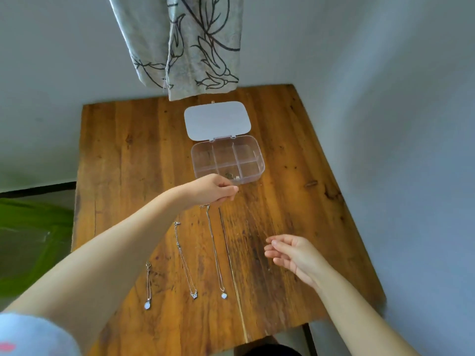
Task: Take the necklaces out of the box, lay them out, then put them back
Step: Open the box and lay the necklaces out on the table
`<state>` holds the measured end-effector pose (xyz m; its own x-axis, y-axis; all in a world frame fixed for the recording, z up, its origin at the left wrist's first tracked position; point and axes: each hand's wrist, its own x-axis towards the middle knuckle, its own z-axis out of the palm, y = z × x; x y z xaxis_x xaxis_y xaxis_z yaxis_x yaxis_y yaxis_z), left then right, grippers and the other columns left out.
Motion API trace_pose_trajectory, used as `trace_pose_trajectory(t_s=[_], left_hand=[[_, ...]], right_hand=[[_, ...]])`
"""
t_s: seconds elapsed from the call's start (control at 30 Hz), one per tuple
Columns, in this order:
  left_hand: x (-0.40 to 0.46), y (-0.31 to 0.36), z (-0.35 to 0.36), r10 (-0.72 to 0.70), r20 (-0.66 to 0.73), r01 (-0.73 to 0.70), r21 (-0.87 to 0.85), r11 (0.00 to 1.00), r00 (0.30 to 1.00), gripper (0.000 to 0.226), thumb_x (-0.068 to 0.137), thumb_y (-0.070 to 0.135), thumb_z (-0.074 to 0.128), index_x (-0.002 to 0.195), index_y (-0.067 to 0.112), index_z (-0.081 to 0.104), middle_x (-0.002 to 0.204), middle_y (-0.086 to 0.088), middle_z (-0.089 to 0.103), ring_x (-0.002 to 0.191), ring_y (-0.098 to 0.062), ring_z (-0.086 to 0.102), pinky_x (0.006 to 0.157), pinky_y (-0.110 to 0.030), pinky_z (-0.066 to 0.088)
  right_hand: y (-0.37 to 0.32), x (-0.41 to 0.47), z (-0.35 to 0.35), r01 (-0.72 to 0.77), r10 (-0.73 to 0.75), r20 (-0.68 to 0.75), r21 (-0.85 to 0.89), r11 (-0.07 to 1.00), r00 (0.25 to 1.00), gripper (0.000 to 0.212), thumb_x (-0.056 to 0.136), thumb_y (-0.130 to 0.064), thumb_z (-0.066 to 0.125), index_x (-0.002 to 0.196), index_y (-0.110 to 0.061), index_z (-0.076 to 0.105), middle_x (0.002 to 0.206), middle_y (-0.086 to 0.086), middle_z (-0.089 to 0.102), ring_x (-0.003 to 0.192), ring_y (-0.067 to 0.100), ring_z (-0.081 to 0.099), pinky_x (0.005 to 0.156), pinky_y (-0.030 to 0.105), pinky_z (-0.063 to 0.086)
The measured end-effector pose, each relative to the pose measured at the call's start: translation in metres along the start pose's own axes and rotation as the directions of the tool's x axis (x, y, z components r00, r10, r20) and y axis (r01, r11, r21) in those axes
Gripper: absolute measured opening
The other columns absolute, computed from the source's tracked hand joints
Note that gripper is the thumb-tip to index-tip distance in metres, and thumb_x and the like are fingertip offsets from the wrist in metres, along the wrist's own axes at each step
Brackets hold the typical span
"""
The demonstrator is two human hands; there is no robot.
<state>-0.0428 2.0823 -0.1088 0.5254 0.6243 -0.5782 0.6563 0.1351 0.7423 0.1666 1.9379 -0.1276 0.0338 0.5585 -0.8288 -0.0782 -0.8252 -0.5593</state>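
A clear plastic box (pixel 250 173) with several compartments stands open on the wooden table, its lid (pixel 217 120) folded back. A small tangle of jewellery (pixel 232 176) lies in its near middle compartment. Three necklaces lie in parallel on the table: the left necklace (pixel 148 283), the middle necklace (pixel 184 260) and the right necklace (pixel 213 250), pendants toward me. My left hand (pixel 213 190) hovers just in front of the box, pinching one end of a thin fourth chain (pixel 253 214). The chain runs faintly and blurred down to my right hand (pixel 290 255), whose thumb and forefinger meet at its other end.
The wooden table (pixel 123 160) fills a corner between grey walls. A patterned curtain (pixel 195 47) hangs over its far edge behind the box. A green surface (pixel 30 235) lies below the table's left edge. A dark gap (pixel 231 265) runs between the table boards.
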Motion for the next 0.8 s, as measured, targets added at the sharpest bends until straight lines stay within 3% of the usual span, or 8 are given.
trace_pose_trajectory(t_s=[0.07,0.17,0.23,0.37,0.47,0.53,0.67,0.8], left_hand=[[0.012,-0.001,0.012,-0.018,0.051,0.014,0.083,0.996,0.999,0.034,0.095,0.033,0.045,0.067,0.017,0.057,0.057,0.003,0.048,0.056,-0.014,0.045,0.062,-0.022,0.041],[0.035,-0.012,0.034,-0.041,0.055,0.025,0.270,0.962,0.998,0.031,0.093,0.032,0.048,0.072,0.014,0.062,0.074,-0.002,0.060,0.071,-0.021,0.058,0.068,-0.032,0.047],[0.047,-0.019,0.049,-0.062,0.019,0.051,0.355,0.933,0.998,0.032,0.093,0.034,0.049,0.069,0.014,0.059,0.077,-0.005,0.060,0.073,-0.024,0.057,0.067,-0.035,0.046],[0.053,-0.019,0.071,0.018,-0.066,0.020,0.536,0.844,0.998,0.030,0.093,0.034,0.048,0.073,0.012,0.051,0.072,-0.002,0.052,0.068,-0.021,0.049,0.058,-0.030,0.037],[0.055,-0.020,0.079,0.144,-0.044,-0.079,0.663,0.744,0.989,0.023,0.095,0.030,0.045,0.083,0.012,0.053,0.094,-0.007,0.057,0.089,-0.026,0.052,0.075,-0.034,0.039],[0.056,-0.024,0.084,0.194,-0.015,-0.125,0.718,0.685,0.981,0.024,0.096,0.029,0.042,0.102,0.011,0.056,0.110,-0.008,0.055,0.108,-0.027,0.048,0.092,-0.039,0.037],[0.056,-0.033,0.090,0.267,-0.039,-0.137,0.782,0.608,0.963,0.032,0.097,0.031,0.038,0.120,0.012,0.050,0.123,-0.007,0.050,0.117,-0.026,0.041,0.097,-0.038,0.033],[0.052,-0.037,0.094,0.292,-0.086,-0.112,0.794,0.598,0.953,0.033,0.097,0.033,0.037,0.120,0.013,0.049,0.122,-0.006,0.047,0.113,-0.025,0.040,0.094,-0.036,0.033]], right_hand=[[0.024,-0.006,0.004,-0.038,0.041,-0.052,0.047,0.998,0.998,0.015,0.094,-0.006,0.054,0.105,-0.004,0.063,0.095,0.012,0.072,0.081,0.016,0.071,0.062,0.021,0.055],[0.052,-0.012,0.012,-0.091,0.101,-0.087,0.110,0.990,0.991,0.013,0.094,-0.009,0.053,0.105,-0.006,0.060,0.100,0.012,0.072,0.088,0.020,0.071,0.067,0.024,0.055],[0.065,-0.014,0.015,-0.119,0.132,-0.095,0.125,0.985,0.987,0.012,0.094,-0.010,0.053,0.104,-0.007,0.060,0.099,0.011,0.072,0.088,0.021,0.070,0.067,0.024,0.055],[0.080,-0.017,0.014,-0.120,0.112,-0.161,-0.038,0.992,0.981,0.009,0.095,-0.015,0.053,0.098,-0.013,0.061,0.090,0.004,0.074,0.074,0.015,0.067,0.061,0.021,0.051],[0.084,-0.016,0.009,-0.089,0.043,-0.196,-0.233,0.969,0.980,0.007,0.095,-0.019,0.052,0.094,-0.016,0.058,0.085,0.000,0.074,0.062,0.009,0.062,0.052,0.016,0.043],[0.082,-0.013,0.007,-0.084,0.016,-0.203,-0.332,0.939,0.979,0.007,0.095,-0.020,0.052,0.093,-0.017,0.057,0.083,-0.001,0.073,0.058,0.007,0.060,0.051,0.014,0.040],[0.079,-0.010,0.006,-0.063,-0.054,-0.189,-0.562,0.825,0.980,0.005,0.095,-0.026,0.053,0.092,-0.022,0.053,0.083,-0.005,0.070,0.060,0.004,0.059,0.055,0.014,0.045],[0.073,-0.009,0.003,-0.009,-0.178,-0.123,-0.844,0.537,0.976,0.012,0.094,-0.036,0.051,0.090,-0.025,0.049,0.081,-0.009,0.063,0.065,0.006,0.057,0.052,0.012,0.038]])
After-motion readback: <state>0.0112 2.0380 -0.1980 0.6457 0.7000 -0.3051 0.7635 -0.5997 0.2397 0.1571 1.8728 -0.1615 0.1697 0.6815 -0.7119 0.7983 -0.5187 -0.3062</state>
